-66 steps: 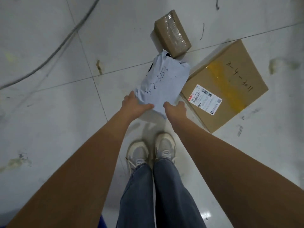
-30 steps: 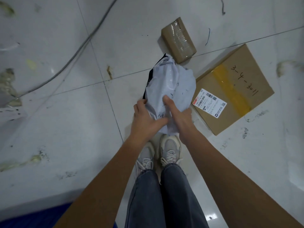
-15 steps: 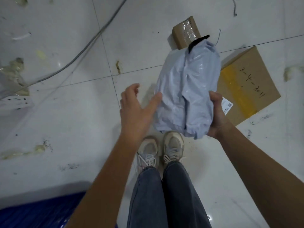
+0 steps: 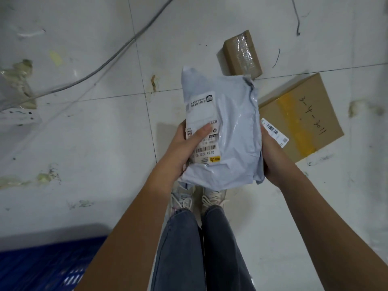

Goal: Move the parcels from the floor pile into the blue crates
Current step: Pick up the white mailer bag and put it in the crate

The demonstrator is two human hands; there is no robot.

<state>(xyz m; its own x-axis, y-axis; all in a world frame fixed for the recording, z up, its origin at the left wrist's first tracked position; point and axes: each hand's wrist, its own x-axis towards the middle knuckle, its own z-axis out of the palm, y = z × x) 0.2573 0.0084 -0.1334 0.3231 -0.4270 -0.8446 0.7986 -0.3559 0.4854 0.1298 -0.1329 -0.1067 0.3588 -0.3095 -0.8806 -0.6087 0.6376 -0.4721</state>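
A soft grey-white plastic mailer bag (image 4: 233, 131) with a white shipping label facing up is held in the air above my shoes. My left hand (image 4: 186, 148) grips its left edge, thumb pressed on the label. My right hand (image 4: 270, 156) holds its right edge from behind. On the floor beyond lie a small taped cardboard box (image 4: 242, 54) and a large flat cardboard box (image 4: 302, 116) with yellow tape and handwritten numbers. A blue crate (image 4: 48, 267) shows at the bottom left corner.
A grey cable (image 4: 117, 51) runs diagonally across the white tiled floor at upper left. Stains and scraps mark the tiles on the left. My legs in jeans and pale shoes (image 4: 197, 200) stand under the bag.
The mailer bag has been lifted off the floor and turned over so its label faces up. My left hand, open half a second ago, now grips the bag again.
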